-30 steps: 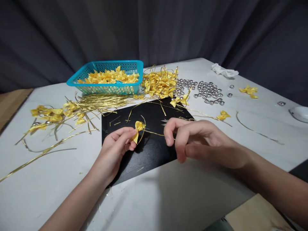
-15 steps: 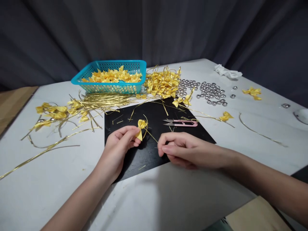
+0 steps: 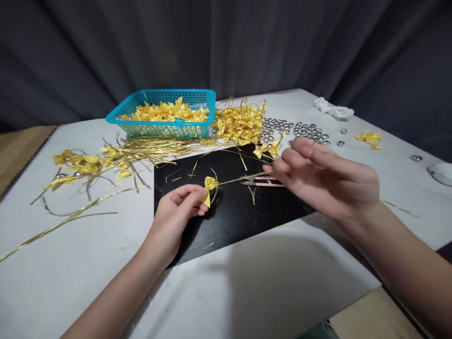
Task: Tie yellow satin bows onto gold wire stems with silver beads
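My left hand (image 3: 181, 207) pinches a yellow ribbon bow (image 3: 211, 183) between thumb and fingers, over the black mat (image 3: 226, 221). From the bow a thin gold cord (image 3: 240, 179) stretches almost straight to the right. Its far end meets the curled fingertips of my right hand (image 3: 318, 179), which is raised above the mat's right side. The exact grip there is partly hidden. Beneath the cord and right fingers lies a pair of pink thread snips (image 3: 263, 181), its handle partly covered.
A blue basket (image 3: 158, 123) holds yellow bows at the back. Gold cords (image 3: 155, 148) lie before it. Beside it is a heap of yellow bows with cords (image 3: 240, 122). Silver beads (image 3: 278, 125), a white crumpled cloth (image 3: 334, 108) and a loose yellow bow (image 3: 369, 138) are to the right.
My right hand has moved up and to the right, drawing the gold cord out straight from the bow. My left hand has stayed nearly still with the bow.
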Demonstrator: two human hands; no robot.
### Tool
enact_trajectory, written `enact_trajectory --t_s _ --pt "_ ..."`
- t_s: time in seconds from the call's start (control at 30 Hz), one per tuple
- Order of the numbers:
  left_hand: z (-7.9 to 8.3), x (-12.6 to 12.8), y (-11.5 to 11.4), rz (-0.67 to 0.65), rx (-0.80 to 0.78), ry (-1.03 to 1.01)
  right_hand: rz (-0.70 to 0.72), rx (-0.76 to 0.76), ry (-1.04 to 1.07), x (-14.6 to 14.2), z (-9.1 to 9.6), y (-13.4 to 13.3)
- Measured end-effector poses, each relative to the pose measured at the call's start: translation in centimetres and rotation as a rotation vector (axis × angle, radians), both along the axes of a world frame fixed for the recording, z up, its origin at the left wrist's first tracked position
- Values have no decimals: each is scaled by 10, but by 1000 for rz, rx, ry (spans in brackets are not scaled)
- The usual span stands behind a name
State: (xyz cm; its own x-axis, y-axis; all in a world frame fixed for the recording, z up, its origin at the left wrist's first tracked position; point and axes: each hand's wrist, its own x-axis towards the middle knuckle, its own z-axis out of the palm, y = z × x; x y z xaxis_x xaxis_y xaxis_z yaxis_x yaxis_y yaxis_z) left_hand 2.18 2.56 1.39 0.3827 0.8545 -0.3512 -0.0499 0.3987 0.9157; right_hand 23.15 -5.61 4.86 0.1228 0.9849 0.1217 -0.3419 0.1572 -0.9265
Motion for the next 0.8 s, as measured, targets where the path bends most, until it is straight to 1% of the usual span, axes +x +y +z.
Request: enact_trajectory --t_s 0.07,0.13,0.2,0.3,0.33,0.4,0.47,0.53,0.67,0.8 --pt "0 0 0 -12 13 6 57 -54 73 -6 1 0" --pt "0 -1 -1 -22 12 5 124 -113 4 -14 1 -2" --pt "1 -1 -1 -28 -2 -8 216 -164 -145 -22 -2 -4" --pt "3 0 -4 -37 -60 -58 336 -225 -448 -35 -8 -8" --pt "3 1 -6 -45 -88 -80 371 -222 -541 -39 -10 -9" --pt "4 2 -11 -69 -149 -115 400 -154 -686 -44 -16 -11" --pt "3 3 -15 -101 -191 -141 372 -36 -775 -47 -21 -12" --pt "2 3 -17 -126 -198 -164 300 48 -808 -48 -24 -14" --pt "1 3 -17 -156 -185 -188 116 90 -828 -47 -25 -16" --pt "2 3 -17 -189 -181 -155 -59 123 -969 -47 -23 -18"
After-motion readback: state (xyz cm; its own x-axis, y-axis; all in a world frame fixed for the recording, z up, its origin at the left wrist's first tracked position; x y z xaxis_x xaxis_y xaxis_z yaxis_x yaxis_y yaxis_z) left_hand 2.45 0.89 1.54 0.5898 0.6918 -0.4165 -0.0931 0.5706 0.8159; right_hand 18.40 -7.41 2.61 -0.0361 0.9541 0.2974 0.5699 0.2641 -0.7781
